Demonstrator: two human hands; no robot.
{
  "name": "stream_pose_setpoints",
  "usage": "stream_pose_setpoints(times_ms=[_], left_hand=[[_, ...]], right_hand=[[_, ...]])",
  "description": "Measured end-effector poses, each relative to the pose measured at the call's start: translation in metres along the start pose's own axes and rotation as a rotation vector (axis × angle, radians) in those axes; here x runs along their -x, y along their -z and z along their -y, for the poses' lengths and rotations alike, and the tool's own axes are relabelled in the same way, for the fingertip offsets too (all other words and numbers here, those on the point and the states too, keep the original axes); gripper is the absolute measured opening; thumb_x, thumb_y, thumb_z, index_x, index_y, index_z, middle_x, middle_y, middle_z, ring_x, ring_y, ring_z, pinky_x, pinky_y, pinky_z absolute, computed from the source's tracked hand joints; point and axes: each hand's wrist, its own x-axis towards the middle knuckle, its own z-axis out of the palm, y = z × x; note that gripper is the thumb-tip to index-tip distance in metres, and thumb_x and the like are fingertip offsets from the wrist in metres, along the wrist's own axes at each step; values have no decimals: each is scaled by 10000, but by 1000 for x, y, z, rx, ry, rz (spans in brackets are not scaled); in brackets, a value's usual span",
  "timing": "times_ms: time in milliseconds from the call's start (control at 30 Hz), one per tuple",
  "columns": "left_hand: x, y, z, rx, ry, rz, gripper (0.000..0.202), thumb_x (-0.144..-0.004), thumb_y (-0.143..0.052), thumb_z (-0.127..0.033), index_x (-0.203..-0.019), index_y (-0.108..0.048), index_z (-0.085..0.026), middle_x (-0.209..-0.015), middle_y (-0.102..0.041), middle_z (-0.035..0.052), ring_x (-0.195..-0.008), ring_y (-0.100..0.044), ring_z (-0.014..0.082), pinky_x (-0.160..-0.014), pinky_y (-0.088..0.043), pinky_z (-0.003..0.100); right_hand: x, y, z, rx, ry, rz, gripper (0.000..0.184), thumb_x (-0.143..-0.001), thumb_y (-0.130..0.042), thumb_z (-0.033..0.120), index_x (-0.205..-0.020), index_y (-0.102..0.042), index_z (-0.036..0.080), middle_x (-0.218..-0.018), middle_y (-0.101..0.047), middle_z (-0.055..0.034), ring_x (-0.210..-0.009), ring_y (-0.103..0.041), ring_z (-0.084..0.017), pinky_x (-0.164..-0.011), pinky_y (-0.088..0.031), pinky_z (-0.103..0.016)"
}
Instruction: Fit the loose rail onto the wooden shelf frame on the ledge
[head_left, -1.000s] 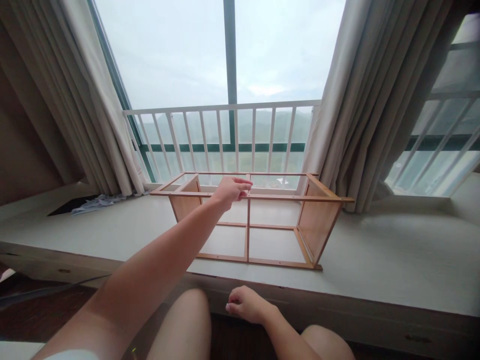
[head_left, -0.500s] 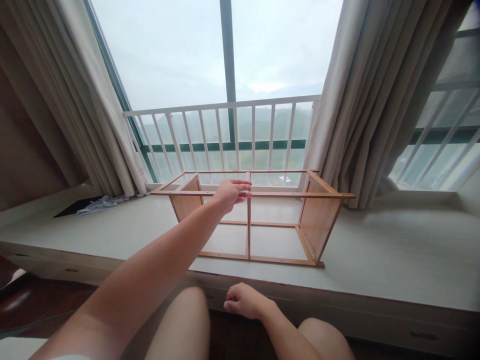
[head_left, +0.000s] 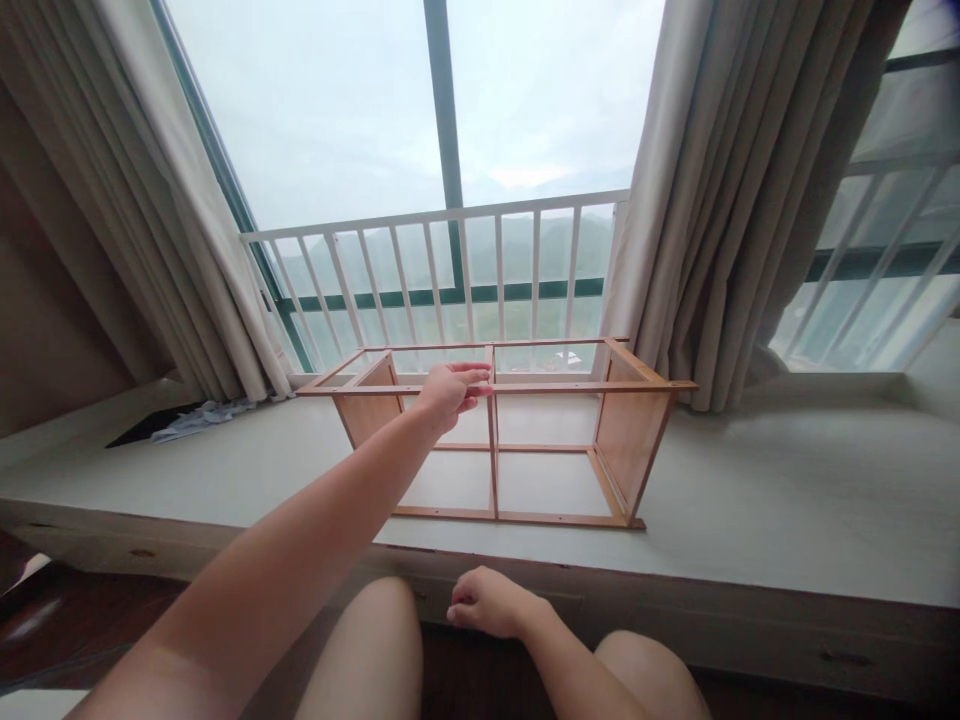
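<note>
A wooden rack frame (head_left: 570,388) with panels at both ends and thin rails lies on its side on the white window ledge. My left hand (head_left: 448,392) reaches across to its upper front rail, close to the middle crossbar (head_left: 493,470). Thumb and fingers are pinched together there; anything small between them is too hard to make out. Lower down, in front of the ledge and between my knees, my right hand (head_left: 491,600) is closed with curled fingers. What it may hold is hidden.
The white ledge (head_left: 780,500) runs the full width, with drawer fronts below. A dark flat item and a crumpled pale cloth (head_left: 199,420) lie at its left. Behind the rack stand a white railing (head_left: 461,240) and windows, flanked by curtains (head_left: 697,200).
The view has shifted slightly, so the rack and window sit a little further left. My left hand stays pinched at the rail's middle; my right hand has barely moved.
</note>
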Motion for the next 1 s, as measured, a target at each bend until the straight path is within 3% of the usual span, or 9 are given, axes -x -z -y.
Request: stream_pose_setpoints(times_ms=[467, 667, 800, 900, 1000], left_hand=[[6, -3, 4, -66, -7, -33, 192, -702, -763, -141, -886, -717, -113, -822, -695, 97, -626, -667, 120, -412, -321, 152], [8, -5, 0, -233, -51, -48, 198, -737, -752, -190, -918, -699, -130, -817, -698, 94, -577, -664, 131, -398, -249, 165], [8, -6, -2, -351, -155, -17, 178, -747, -727, -182, -912, -697, -121, -819, -700, 96, -542, -642, 128, -404, -288, 182], [6, -6, 0, -423, -308, -13, 151, -742, -702, -153, -890, -693, -123, -865, -706, 82, -530, -621, 108, -450, -405, 194], [6, -5, 1, -604, -447, -20, 113, -758, -669, -181, -862, -691, -141, -890, -714, 49, -480, -594, 85, -451, -436, 193]], right_hand=[[6, 0, -1, -19, -3, 3, 194, -784, -595, 326, -783, -750, 210, -624, -619, 19, -571, -479, -108, -519, -315, -223], [10, 1, 0, -28, 2, 10, 195, -785, -595, 340, -773, -743, 215, -622, -611, 22, -583, -496, -110, -522, -324, -219], [11, 1, 0, -30, 4, 17, 211, -789, -579, 339, -782, -748, 213, -654, -642, 16, -592, -513, -109, -534, -338, -216], [11, 1, 1, -22, 0, 27, 225, -792, -574, 342, -801, -754, 207, -676, -665, 8, -597, -519, -110, -535, -339, -214], [13, 2, 3, -8, -3, 34, 227, -788, -579, 333, -807, -758, 194, -668, -662, 4, -597, -510, -110, -526, -326, -214]])
